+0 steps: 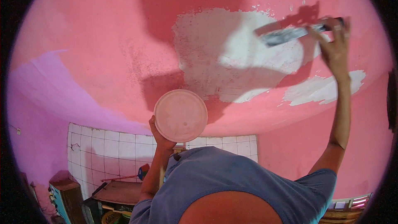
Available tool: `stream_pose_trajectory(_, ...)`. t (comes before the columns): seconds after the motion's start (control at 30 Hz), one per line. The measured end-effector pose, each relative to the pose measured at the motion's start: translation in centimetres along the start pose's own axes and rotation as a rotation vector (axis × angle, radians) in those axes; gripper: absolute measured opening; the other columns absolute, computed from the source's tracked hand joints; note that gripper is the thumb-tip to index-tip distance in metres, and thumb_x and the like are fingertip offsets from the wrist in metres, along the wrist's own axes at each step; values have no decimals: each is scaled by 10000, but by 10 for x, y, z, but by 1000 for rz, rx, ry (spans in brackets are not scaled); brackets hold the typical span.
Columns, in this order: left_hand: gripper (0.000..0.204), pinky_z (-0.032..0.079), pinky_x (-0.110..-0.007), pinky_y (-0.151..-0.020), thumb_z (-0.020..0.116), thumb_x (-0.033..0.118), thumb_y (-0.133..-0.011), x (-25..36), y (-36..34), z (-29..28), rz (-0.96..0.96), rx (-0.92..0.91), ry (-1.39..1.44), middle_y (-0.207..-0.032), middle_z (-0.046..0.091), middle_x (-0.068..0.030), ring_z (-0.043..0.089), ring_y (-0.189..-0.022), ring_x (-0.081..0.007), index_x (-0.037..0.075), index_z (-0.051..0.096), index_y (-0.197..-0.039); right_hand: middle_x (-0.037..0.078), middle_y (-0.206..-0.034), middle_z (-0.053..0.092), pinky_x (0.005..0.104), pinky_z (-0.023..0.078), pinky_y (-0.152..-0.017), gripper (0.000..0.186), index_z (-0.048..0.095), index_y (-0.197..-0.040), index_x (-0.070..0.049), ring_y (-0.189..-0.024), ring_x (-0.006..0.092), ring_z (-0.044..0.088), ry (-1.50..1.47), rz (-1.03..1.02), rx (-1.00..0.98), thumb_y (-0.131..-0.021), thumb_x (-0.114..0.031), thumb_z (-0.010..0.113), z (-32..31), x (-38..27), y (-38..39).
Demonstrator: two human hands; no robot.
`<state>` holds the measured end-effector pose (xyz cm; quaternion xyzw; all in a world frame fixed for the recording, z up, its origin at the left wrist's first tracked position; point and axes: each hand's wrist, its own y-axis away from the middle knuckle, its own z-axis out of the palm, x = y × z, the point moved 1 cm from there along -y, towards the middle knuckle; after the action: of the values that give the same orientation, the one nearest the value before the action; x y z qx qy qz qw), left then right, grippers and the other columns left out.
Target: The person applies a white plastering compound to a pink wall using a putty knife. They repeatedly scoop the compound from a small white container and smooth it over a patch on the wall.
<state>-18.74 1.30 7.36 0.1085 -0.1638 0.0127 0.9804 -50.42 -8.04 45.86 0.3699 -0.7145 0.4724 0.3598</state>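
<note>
My right hand [336,52] is raised at the right, its fingers closed round the dark handle of a wide putty knife [284,37]. The knife is blurred, its flat blade smeared with white. That blade lies over a large whitish patch [203,37] on the pink wall [112,25]; whether it touches cannot be told. Lower and near the middle, my left hand [163,137] grips a round pale-pink lid-like disc [180,115] by its lower left edge. It has a raised rim and a small mark on its face. Most of that hand's fingers are hidden behind it.
A second whitish patch [325,89] lies below the putty knife. Purple paint [62,87] covers the wall's left part. White tiles [112,141] line the lower wall. Below stand a brown-topped table [118,193] and a wooden cabinet [68,195]. Shadows fall across the wall.
</note>
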Motion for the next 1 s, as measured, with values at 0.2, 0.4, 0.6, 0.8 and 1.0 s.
stream_pose_trajectory(0.2, 669, 400, -535, -925, 428, 542, -806, -8, -2, 0, -115, -123, 145, -1319, 400, -145, 425, -1178, -328, 122, 366, -1323, 1, -1104, 503, 544, 187, -1088, 559, 531, -1195, -336, -1131, 187, 446, -162, -111, -102, -712, -56, 561, 49, -73, 8)
stream_pose_trajectory(0.4, 668, 405, -530, -924, 432, 539, -806, -9, 11, 4, 260, -283, -378, -1319, 401, -148, 424, -1180, -326, 123, 365, -1324, 18, -1123, 502, 547, 191, -1074, 561, 526, -1204, -324, -1126, 206, 456, -135, -32, -190, -711, -62, 575, 43, -42, 2)
stream_pose_trajectory(0.6, 667, 410, -519, -927, 442, 533, -806, -8, 1, -7, -81, -79, 142, -1313, 404, -148, 428, -1174, -325, 121, 362, -1325, 35, -1129, 501, 550, 188, -1066, 579, 522, -1210, -320, -1095, 232, 468, 95, 5, -30, -693, -69, 595, 34, 36, 22)
stream_pose_trajectory(0.8, 645, 415, -512, -925, 444, 522, -809, -17, -6, -2, -120, -115, 147, -1304, 414, -139, 436, -1165, -318, 123, 377, -1312, 23, -1091, 521, 527, 220, -1041, 603, 537, -1194, -340, -1039, 208, 500, 257, 134, 28, -703, 10, 564, -11, 60, 43)
stream_pose_trajectory(1.0, 623, 420, -510, -916, 440, 516, -814, -14, -8, -10, -83, -48, 106, -1299, 422, -129, 442, -1159, -311, 130, 392, -1300, 27, -1137, 474, 587, 166, -1062, 703, 532, -1200, -344, -1088, 204, 457, -152, 85, -127, -605, 23, 605, 29, -43, 57)
